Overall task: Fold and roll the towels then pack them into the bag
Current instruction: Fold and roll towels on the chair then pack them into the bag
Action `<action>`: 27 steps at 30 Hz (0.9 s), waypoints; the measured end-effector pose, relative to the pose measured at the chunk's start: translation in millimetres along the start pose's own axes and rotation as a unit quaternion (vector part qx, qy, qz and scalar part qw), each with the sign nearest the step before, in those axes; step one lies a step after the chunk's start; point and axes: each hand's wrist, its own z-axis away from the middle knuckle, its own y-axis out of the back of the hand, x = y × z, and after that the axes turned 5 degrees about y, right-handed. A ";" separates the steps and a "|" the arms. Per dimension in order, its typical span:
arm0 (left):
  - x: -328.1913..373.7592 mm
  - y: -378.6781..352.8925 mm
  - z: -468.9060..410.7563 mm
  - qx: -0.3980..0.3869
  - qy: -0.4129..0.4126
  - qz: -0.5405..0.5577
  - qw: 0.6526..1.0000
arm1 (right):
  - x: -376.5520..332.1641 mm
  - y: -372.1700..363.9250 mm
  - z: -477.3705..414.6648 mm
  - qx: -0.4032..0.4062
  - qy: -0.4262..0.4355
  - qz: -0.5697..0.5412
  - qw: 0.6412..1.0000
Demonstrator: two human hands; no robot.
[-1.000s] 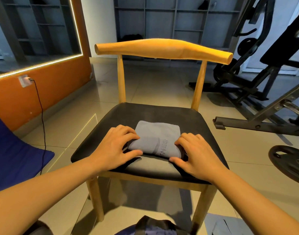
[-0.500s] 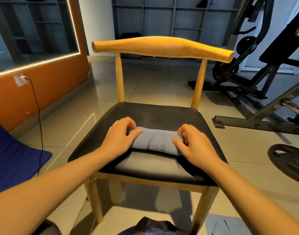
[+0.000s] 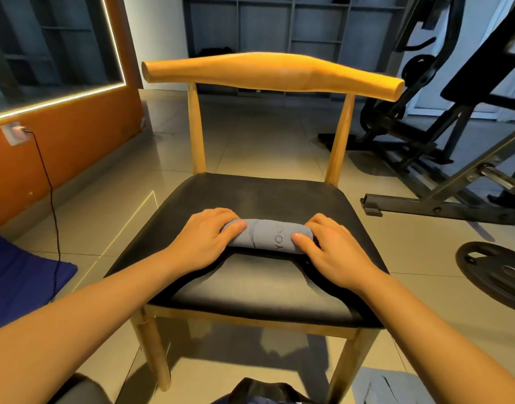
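Dim room, warm light, wide-angle view.
A lit strip (image 3: 61, 99) glows at far left and mirrors as a thin line on the glossy floor (image 3: 265, 141); the chair (image 3: 265, 72) casts a soft shadow on the near floor. Straight edges bow toward the borders; the far right is paler and cooler.

The left grip (image 3: 203, 243) and right grip (image 3: 335, 252) are bare, forearms (image 3: 75, 310) too.
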 end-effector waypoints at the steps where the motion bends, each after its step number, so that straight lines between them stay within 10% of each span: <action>1: 0.7 0.2 -4.0 -0.009 0.009 -0.003 1.000 | 1.4 -1.0 -3.7 -0.001 -0.011 0.005 1.000; 16: 3.8 7.7 -43.1 -0.134 0.185 0.068 0.971 | 8.3 -14.7 -36.1 0.042 -0.112 -0.167 0.979; 27: 62.7 41.0 12.4 -0.111 0.060 0.195 0.973 | -16.4 39.4 41.3 -0.077 -0.108 -0.307 0.942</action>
